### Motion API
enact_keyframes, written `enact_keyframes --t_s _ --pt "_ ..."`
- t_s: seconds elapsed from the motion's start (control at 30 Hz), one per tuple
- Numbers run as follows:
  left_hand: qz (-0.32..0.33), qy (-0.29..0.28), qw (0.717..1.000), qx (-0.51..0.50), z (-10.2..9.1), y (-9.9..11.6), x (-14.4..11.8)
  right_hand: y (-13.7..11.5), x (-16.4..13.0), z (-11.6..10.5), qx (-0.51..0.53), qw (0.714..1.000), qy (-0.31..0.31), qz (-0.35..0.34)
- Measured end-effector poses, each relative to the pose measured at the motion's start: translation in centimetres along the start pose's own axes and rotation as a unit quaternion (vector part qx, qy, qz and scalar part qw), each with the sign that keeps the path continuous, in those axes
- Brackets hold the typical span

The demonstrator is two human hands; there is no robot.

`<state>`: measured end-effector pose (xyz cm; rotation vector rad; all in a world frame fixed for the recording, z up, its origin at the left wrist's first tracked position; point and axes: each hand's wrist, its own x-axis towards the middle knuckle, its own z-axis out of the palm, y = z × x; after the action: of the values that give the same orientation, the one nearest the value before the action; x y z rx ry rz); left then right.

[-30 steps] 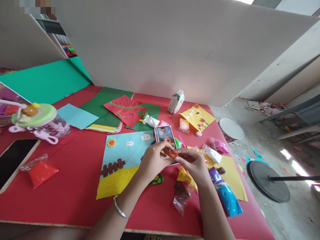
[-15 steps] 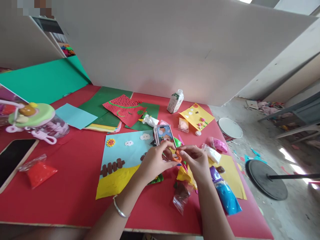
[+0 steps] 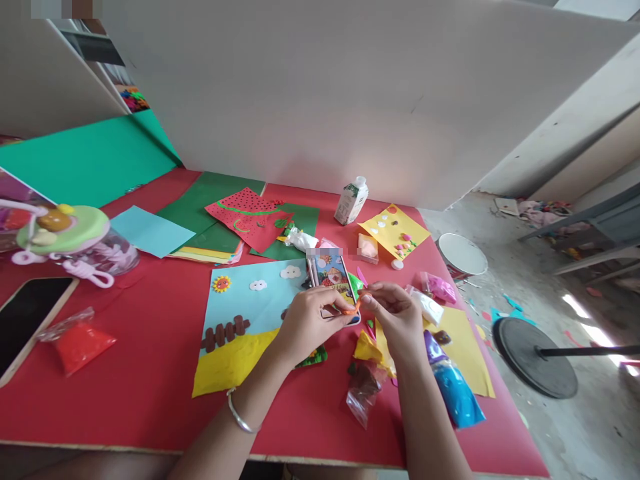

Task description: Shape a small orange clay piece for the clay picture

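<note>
A small strip of orange modelling clay (image 3: pixel 354 309) is pinched between both hands, over the table's middle. My left hand (image 3: pixel 316 319) grips its left end between thumb and fingers. At the other end, my right hand (image 3: pixel 397 317) pinches the clay with thumb and forefinger. Just behind the hands lies a phone (image 3: pixel 330 270) with a colourful picture on its screen. Partly under my left forearm is a clay picture (image 3: pixel 235 360) with a blue sky, sun, clouds, brown fence and yellow ground. A yellow clay packet (image 3: pixel 367 348) and a brown clay packet (image 3: pixel 365 387) lie below the hands.
Blue (image 3: pixel 457 393), pink (image 3: pixel 440 288) and red clay packets (image 3: pixel 83 345) lie around the red table (image 3: pixel 150 413). A carton bottle (image 3: pixel 351 201) stands near the wall. On the left are a green-lidded jar (image 3: pixel 75 233) and a dark phone (image 3: pixel 30 320).
The orange clay was a curved loop and is now a straighter strip between the fingers. My left hand has lowered slightly, exposing more of the phone screen.
</note>
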<state>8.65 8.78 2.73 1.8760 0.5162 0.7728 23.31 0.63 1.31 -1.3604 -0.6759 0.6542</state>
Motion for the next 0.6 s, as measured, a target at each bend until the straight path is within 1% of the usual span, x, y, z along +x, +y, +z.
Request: enact_keyframes --t_s 0.03,0.1,0.17,0.23,0.3,0.33,0.4,0.47,0.53,0.6 --pt "-0.01 -0.02 0.999 -0.024 -0.01 0.02 -0.04 -0.06 -0.01 0.04 0.003 1.0 0.004 -0.003" --pt "-0.033 -0.041 0.998 -0.041 -0.05 0.04 -0.05 -0.21 -0.1 0.09 -0.006 1.0 -0.021 -0.003" --pt "-0.049 -0.029 0.998 -0.023 -0.11 0.05 0.03 -0.37 -0.22 0.08 -0.018 0.997 -0.068 -0.006" --pt "-0.049 -0.009 0.999 -0.004 -0.15 0.04 0.17 -0.48 -0.34 0.02 -0.021 0.993 -0.119 -0.01" --pt "-0.035 0.005 0.999 0.008 -0.11 -0.02 0.28 -0.48 -0.41 -0.04 -0.02 0.989 -0.148 -0.011" --pt "-0.026 0.013 0.999 0.022 -0.06 -0.08 0.32 -0.43 -0.41 -0.07 -0.019 0.988 -0.151 -0.009" --pt "-0.003 0.037 0.997 0.062 0.1 -0.25 0.33 -0.26 -0.36 -0.11 -0.019 0.99 -0.137 -0.005" --pt "0.023 0.056 0.994 0.089 0.25 -0.41 0.27 -0.08 -0.23 -0.16 -0.018 0.994 -0.109 0.001" --pt "0.043 0.06 0.994 0.081 0.31 -0.45 0.17 0.06 -0.08 -0.23 -0.02 0.997 -0.069 0.007" --pt "0.041 0.041 0.997 0.048 0.27 -0.33 0.05 0.09 0.02 -0.26 -0.021 1.0 -0.023 0.006"
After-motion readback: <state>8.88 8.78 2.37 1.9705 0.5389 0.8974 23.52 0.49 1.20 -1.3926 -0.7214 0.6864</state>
